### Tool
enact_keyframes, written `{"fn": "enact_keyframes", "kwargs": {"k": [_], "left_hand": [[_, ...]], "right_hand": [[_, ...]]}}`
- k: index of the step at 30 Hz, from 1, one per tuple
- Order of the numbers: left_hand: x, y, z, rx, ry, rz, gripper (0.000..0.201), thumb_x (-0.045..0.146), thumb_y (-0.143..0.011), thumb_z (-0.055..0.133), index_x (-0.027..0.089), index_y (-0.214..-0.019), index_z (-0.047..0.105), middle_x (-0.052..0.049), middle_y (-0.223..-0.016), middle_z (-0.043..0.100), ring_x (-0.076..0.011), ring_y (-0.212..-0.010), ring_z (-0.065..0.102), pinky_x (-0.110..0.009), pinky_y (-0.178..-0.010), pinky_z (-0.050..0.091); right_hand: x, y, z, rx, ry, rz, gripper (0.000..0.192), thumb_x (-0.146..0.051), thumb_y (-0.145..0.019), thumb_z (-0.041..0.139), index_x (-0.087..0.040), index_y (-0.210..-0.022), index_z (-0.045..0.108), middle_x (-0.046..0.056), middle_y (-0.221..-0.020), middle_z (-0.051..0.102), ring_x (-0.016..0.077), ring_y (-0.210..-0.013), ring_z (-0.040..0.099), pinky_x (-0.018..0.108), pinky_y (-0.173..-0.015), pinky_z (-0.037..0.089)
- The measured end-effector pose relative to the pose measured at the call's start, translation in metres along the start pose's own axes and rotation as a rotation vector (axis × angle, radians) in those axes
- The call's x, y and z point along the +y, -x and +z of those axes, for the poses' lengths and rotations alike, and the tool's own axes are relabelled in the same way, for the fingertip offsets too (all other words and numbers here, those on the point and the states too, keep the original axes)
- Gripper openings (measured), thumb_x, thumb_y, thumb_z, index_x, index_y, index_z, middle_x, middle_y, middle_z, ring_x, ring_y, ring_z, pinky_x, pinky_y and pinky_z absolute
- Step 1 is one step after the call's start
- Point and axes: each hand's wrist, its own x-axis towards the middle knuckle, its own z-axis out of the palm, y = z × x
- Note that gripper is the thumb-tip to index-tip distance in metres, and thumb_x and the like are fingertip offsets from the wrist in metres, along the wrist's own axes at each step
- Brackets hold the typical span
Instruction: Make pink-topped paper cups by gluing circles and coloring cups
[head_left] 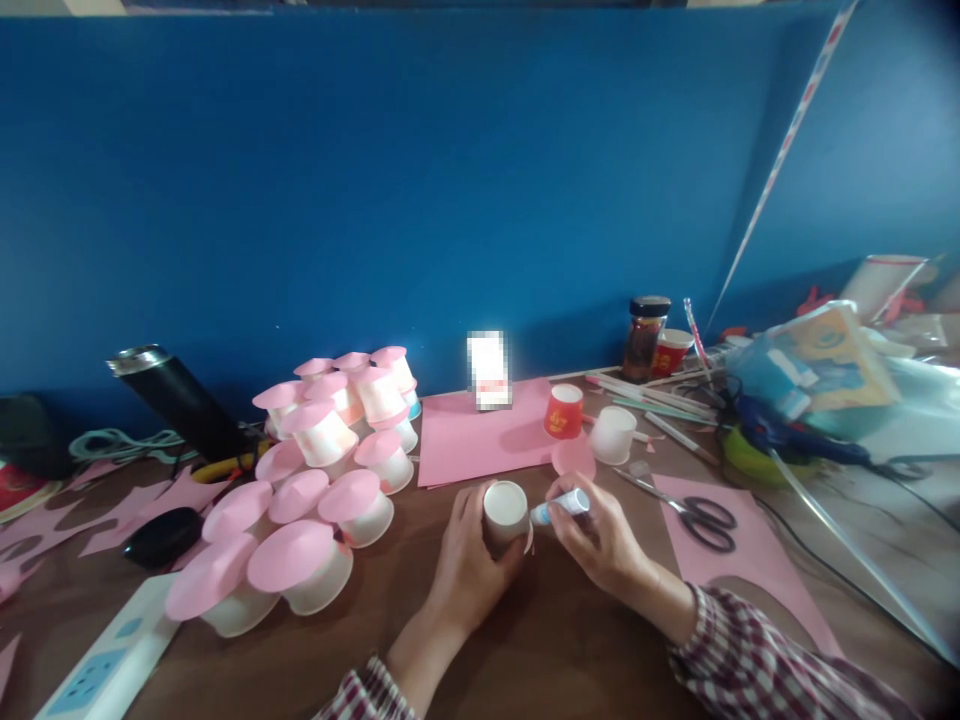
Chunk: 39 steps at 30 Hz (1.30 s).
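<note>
Left hand (469, 570) closed around a small white paper cup (505, 512); right hand (600, 540) pinches a white glue stick (562, 505) against its rim. Gluing step, apparently; a pink paper disc (574, 458) lies near.

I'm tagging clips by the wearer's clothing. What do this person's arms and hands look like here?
Both hands are bare: no gloves, rings or watch can be seen. The left hand comes out of a plaid sleeve in dark red and white checks, barely in frame. The right hand has the same plaid cuff, buttoned close at the wrist.
</note>
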Motion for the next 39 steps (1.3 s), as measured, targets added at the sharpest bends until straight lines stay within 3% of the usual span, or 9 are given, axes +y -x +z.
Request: {"fn": "enact_keyframes", "kwargs": {"k": [5, 7, 10, 18, 24, 30, 35, 39], "left_hand": [[-0.002, 0.001, 0.0008, 0.016, 0.0, -0.016, 0.06, 0.028, -0.071, 0.065, 0.019, -0.125, 0.041, -0.012, -0.12, 0.052, -0.026, -0.111, 0.051, -0.043, -0.094, 0.043], [-0.0005, 0.0011, -0.0002, 0.014, 0.022, -0.016, 0.055, 0.028, -0.071, 0.064, 0.019, -0.122, 0.042, -0.011, -0.116, 0.054, -0.0256, -0.107, 0.053, -0.042, -0.091, 0.045], [0.0028, 0.0003, -0.0022, -0.005, 0.042, -0.002, 0.045, 0.026, -0.072, 0.062, 0.02, -0.115, 0.047, -0.009, -0.107, 0.056, -0.0243, -0.1, 0.055, -0.04, -0.085, 0.047], [0.004, -0.0002, -0.0026, -0.003, 0.04, 0.003, 0.044, 0.025, -0.071, 0.062, 0.02, -0.113, 0.048, -0.009, -0.105, 0.056, -0.0238, -0.099, 0.054, -0.039, -0.085, 0.046], [0.0036, 0.0, -0.0021, 0.002, 0.031, 0.006, 0.046, 0.026, -0.072, 0.062, 0.019, -0.115, 0.048, -0.01, -0.108, 0.055, -0.0247, -0.102, 0.053, -0.04, -0.087, 0.046], [0.0039, 0.0003, -0.0023, -0.005, 0.045, 0.02, 0.043, 0.026, -0.072, 0.062, 0.02, -0.113, 0.049, -0.008, -0.105, 0.057, -0.0229, -0.098, 0.054, -0.037, -0.083, 0.047], [0.0029, 0.0001, -0.0012, 0.0, 0.044, 0.005, 0.047, 0.024, -0.071, 0.063, 0.019, -0.115, 0.048, -0.009, -0.108, 0.056, -0.0235, -0.101, 0.054, -0.038, -0.087, 0.046], [0.0036, 0.0011, -0.0009, 0.018, 0.043, -0.026, 0.047, 0.027, -0.071, 0.064, 0.02, -0.115, 0.048, -0.009, -0.107, 0.056, -0.0235, -0.1, 0.055, -0.038, -0.085, 0.046]], "right_hand": [[0.0073, 0.0015, 0.0013, 0.106, -0.141, 0.049, 0.013, -0.029, -0.088, 0.047, -0.019, -0.081, 0.051, -0.002, -0.063, 0.049, 0.0106, -0.053, 0.043, 0.022, -0.05, 0.038], [0.0081, 0.0018, 0.0027, 0.106, -0.173, 0.05, 0.013, -0.03, -0.089, 0.047, -0.019, -0.085, 0.051, -0.001, -0.066, 0.05, 0.0106, -0.054, 0.044, 0.021, -0.049, 0.039], [0.0055, 0.0016, 0.0041, 0.095, -0.136, 0.008, 0.01, -0.028, -0.088, 0.049, -0.019, -0.087, 0.052, 0.0, -0.072, 0.053, 0.0105, -0.057, 0.047, 0.021, -0.051, 0.04], [0.002, 0.0008, 0.0034, 0.018, -0.049, 0.018, 0.008, -0.026, -0.086, 0.051, -0.019, -0.083, 0.053, 0.0, -0.068, 0.055, 0.0102, -0.054, 0.048, 0.02, -0.047, 0.04], [0.006, 0.0014, 0.002, 0.122, -0.081, 0.019, 0.01, -0.027, -0.087, 0.049, -0.019, -0.081, 0.051, -0.001, -0.067, 0.052, 0.0106, -0.054, 0.047, 0.02, -0.049, 0.041], [0.0009, 0.0023, 0.0034, 0.065, -0.084, -0.015, 0.009, -0.027, -0.087, 0.05, -0.019, -0.085, 0.053, 0.0, -0.07, 0.055, 0.0105, -0.055, 0.049, 0.02, -0.048, 0.041], [0.002, 0.0039, 0.0018, 0.124, -0.06, -0.014, 0.009, -0.026, -0.087, 0.05, -0.019, -0.083, 0.052, -0.001, -0.066, 0.052, 0.0102, -0.052, 0.046, 0.021, -0.047, 0.039], [0.0023, 0.0059, 0.0023, 0.096, -0.016, 0.022, 0.009, -0.027, -0.086, 0.051, -0.019, -0.082, 0.052, -0.002, -0.062, 0.05, 0.0091, -0.048, 0.043, 0.02, -0.044, 0.037]]}}
